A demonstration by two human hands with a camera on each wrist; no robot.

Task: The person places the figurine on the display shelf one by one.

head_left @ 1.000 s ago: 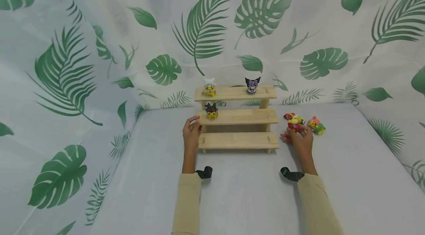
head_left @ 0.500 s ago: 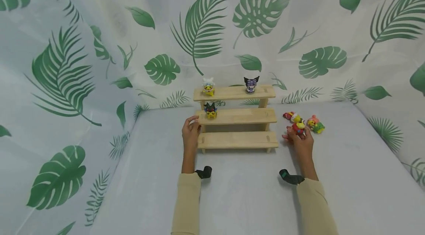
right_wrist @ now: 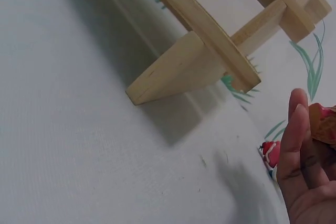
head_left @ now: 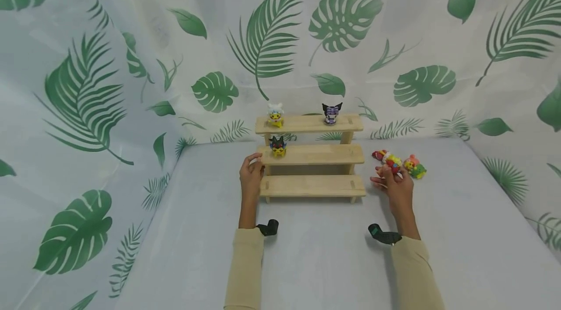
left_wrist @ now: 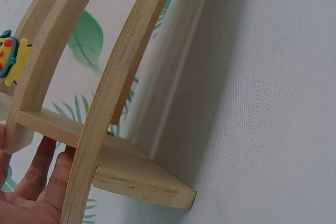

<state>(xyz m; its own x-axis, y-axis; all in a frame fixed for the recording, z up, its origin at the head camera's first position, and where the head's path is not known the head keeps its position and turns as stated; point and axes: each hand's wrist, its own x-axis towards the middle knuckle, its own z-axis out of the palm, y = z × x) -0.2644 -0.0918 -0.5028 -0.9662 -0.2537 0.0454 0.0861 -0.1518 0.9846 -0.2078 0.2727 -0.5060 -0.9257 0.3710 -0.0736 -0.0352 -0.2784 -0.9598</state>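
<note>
A three-tier wooden display stand (head_left: 313, 185) stands on the white surface. My left hand (head_left: 252, 178) grips the left end of its middle tier; in the left wrist view some fingers (left_wrist: 38, 169) reach in beside the side support. My right hand (head_left: 400, 193), right of the stand, pinches a small red-and-yellow toy figurine (head_left: 394, 167), which shows only in part in the right wrist view. Just behind it lies a red-and-white figurine (head_left: 379, 155); a pink-and-green figurine (head_left: 414, 168) lies to its right.
On the top tier stand a white-hooded yellow figurine (head_left: 275, 115) and a purple-and-black figurine (head_left: 331, 114). A black-eared yellow figurine (head_left: 278, 147) stands at the left of the middle tier. A leaf-print curtain (head_left: 346, 23) rises behind the stand.
The right hand has turned the red-and-yellow figurine and shifted slightly among the toys. The left hand keeps its place at the stand. The head view has shifted a little.
</note>
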